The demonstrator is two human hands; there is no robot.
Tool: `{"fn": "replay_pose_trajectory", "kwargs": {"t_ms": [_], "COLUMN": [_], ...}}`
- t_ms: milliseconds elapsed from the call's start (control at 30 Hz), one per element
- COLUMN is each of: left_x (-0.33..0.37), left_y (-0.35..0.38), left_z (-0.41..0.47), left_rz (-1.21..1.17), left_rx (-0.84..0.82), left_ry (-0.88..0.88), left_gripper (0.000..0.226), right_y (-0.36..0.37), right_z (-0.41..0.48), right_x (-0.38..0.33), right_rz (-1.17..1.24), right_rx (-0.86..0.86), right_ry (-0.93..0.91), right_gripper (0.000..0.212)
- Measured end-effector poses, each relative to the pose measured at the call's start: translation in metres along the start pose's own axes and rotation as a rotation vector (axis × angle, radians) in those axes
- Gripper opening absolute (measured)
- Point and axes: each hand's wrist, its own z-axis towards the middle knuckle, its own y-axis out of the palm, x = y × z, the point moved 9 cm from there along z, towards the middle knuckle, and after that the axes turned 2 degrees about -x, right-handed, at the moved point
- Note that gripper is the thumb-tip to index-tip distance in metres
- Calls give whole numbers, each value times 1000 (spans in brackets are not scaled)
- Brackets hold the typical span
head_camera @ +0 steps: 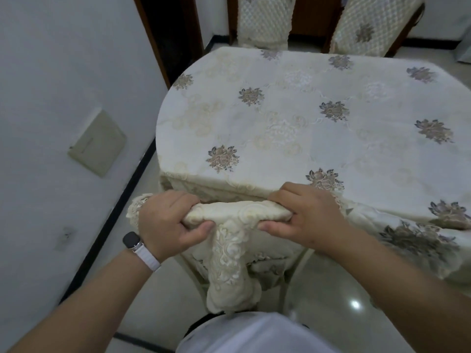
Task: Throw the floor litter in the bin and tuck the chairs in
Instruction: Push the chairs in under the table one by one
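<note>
— At the near edge of the desk (293, 118), which step is going on?

— Both hands are gripping the top rail of the near chair (237, 215), through its cream lace cover. The left hand (163, 220) is closing its grip around the left end of the rail, the right hand (303, 215) around the right end, fingers over the far side and thumbs on the near side. I judge this as the tucking-in step: the rail is already sitting just beside the desk edge.

— And the litter and the bin?

— Neither is showing here, so I cannot say how that part is standing.

— What is the next move calling for?

— Probably a straight, even push toward the far side with both hands, if any travel is left. The hanging tablecloth (433, 238) is draping close on the right and could be bunching against the chair.

— Room to move?

— The wall (63, 98) is running close along the left, leaving only a narrow strip of floor (331, 289). Two more chairs (265, 21) are standing at the far side; the right one looks angled and may need tucking too.
</note>
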Motion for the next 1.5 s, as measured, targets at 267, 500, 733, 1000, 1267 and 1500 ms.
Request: {"fn": "replay_pose_trajectory", "kwargs": {"t_ms": [267,500,733,1000,1267,1500], "left_x": [-3,-23,-67,-72,-74,-62], "left_y": [15,33,36,22,16,28], "left_z": [10,40,50,30,-8,-35], "left_rz": [18,-97,-201,-314,-273,-197], "left_rx": [-66,-62,-101,-55,-96,-84], "left_ry": [26,206,318,302,190,200], "left_gripper": [57,57,57,48,54,54], "right_y": [0,2,27,39,52,62], "right_z": [-8,-14,6,-3,-25,-41], "right_x": [11,9,-14,-30,-48,-37], "right_rz": [-34,-52,-159,-223,-279,-250], "right_rx": [-9,54,119,58,12,-2], "right_ry": [59,219,353,392,354,285], "right_gripper": [54,61,51,52,45,49]}}
